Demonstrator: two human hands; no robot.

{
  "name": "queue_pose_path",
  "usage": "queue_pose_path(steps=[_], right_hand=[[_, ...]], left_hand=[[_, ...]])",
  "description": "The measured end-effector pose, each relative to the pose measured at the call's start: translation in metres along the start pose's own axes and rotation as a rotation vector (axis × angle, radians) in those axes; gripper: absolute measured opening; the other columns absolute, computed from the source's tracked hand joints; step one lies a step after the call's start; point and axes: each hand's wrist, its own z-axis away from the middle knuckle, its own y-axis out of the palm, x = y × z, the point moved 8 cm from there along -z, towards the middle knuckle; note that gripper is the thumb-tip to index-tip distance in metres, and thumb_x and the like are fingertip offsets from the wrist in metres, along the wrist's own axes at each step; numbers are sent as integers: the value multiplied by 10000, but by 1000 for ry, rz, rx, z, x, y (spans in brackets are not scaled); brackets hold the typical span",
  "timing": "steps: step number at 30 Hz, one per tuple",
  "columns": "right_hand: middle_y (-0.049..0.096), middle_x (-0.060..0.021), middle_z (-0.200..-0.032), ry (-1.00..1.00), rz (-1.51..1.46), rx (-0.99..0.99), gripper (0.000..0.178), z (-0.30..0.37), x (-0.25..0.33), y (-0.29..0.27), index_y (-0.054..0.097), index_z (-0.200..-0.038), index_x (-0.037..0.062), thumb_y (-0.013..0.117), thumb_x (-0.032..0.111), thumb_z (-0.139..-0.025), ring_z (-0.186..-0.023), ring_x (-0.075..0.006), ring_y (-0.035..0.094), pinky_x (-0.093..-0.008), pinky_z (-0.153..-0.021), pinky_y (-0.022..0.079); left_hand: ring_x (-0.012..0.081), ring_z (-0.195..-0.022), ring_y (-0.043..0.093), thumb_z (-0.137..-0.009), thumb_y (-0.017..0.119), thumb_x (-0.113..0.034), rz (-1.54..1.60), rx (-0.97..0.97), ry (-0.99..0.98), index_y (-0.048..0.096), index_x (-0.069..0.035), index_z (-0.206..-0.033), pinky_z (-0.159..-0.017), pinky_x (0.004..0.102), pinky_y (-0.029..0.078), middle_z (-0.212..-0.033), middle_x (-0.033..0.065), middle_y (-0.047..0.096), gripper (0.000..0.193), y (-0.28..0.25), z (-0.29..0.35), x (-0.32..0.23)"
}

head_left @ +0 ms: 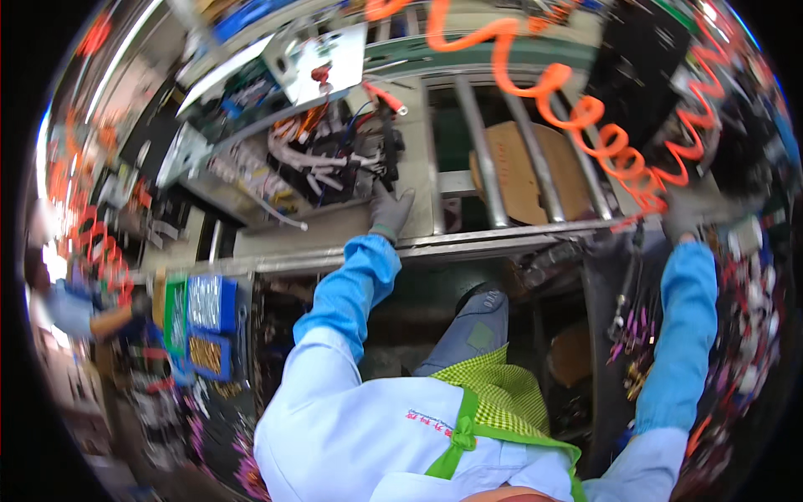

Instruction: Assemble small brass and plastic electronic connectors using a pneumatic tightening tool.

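My left hand, in a grey glove, is at the near right corner of an open metal chassis. Its thumb and fingers are apart, and the fingertips reach the black part at the chassis's edge. Inside the chassis lies a bundle of white wires, and a red-sleeved cable with a ring terminal sticks out beyond. Far to the right, my right hand, also gloved in grey, is smeared by motion beside the lower end of an orange coiled hose. Whether it holds anything is hidden by the blur.
Metal rollers cross the bench between my hands, with a round brown board beneath them. Blue bins of small hardware stand at the left, near another person's arm. Cables and parts hang below my right arm. A black panel rises at the back right.
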Motion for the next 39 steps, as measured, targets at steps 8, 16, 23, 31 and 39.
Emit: queue_pose_path(steps=[8, 16, 23, 31, 39], right_hand=[[613, -224, -1168, 49, -227, -26, 477, 51, 85, -88, 584, -1243, 132, 490, 36, -785, -1096, -393, 574, -422, -918, 465], [610, -221, -1144, -82, -387, -179, 627, 125, 83, -150, 373, -1419, 112, 555, 151, -821, -1052, -356, 601, -414, -898, 478], [644, -210, -1096, 20, -512, 55, 523, 168, 83, -111, 521, -1274, 36, 600, 299, -829, -1040, -332, 624, -387, -910, 488], [637, -226, -1092, 240, -443, 351, 504, 186, 136, -45, 607, -1142, 18, 662, 356, -773, -1060, -395, 589, -430, -907, 479], [612, -232, -1140, 309, -422, 159, 516, 201, 125, -48, 576, -1169, 36, 627, 400, -808, -1065, -382, 588, -456, -912, 473]], left_hand=[[487, -1155, 495, -751, 700, -413, 47, 112, 311, 204, 22, -1443, -982, 502, 406, -1291, 342, 474, 956, 77, 32, -110], [430, -1165, 514, -758, 656, -402, -8, 387, 303, 139, -98, -1479, -984, 465, 418, -1329, 278, 474, 937, 132, 74, -244], [424, -1242, 453, -692, 679, -364, 89, 336, 493, 141, -56, -1469, -1042, 475, 369, -1368, 297, 426, 994, 204, 76, -298], [423, -1246, 458, -720, 667, -410, -88, 508, 484, 197, -37, -1440, -1039, 451, 384, -1401, 288, 400, 938, 222, 89, -313], [388, -1098, 581, -864, 603, -435, 368, 660, 914, 507, -30, -1300, -910, 408, 457, -1185, 236, 604, 602, 136, 211, -385]])
